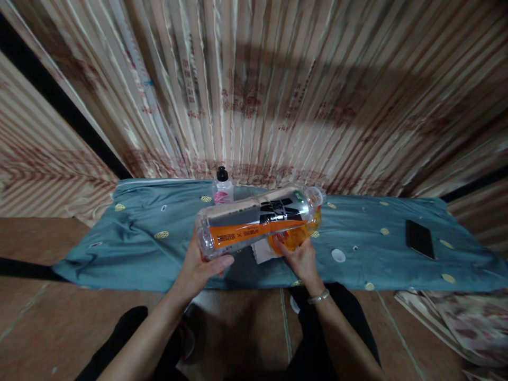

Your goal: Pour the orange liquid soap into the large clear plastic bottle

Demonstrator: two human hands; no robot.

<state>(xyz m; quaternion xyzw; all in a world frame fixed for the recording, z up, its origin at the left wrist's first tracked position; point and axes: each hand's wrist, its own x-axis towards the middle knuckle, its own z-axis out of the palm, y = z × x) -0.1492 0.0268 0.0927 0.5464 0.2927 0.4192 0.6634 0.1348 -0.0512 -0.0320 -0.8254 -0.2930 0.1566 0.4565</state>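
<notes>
My left hand [200, 270] is wrapped round the base end of a large clear plastic bottle [257, 214] with an orange, silver and black label. The bottle lies nearly level in the air, its uncapped-looking mouth at the right and slightly raised. Below and behind it, my right hand [299, 259] grips an amber see-through bottle [291, 239], partly covered by the large one. The amber bottle's upper end shows near the large bottle's mouth; whether the two touch, I cannot tell. A white tissue or cloth [264, 252] lies under the amber bottle.
A teal patterned cloth [130, 238] covers the narrow bench or table. A clear bottle with a black top [223, 189] stands at the back. To the right lie a white round disc [338, 255] and a black phone [419, 239]. A pleated curtain [270, 95] hangs behind.
</notes>
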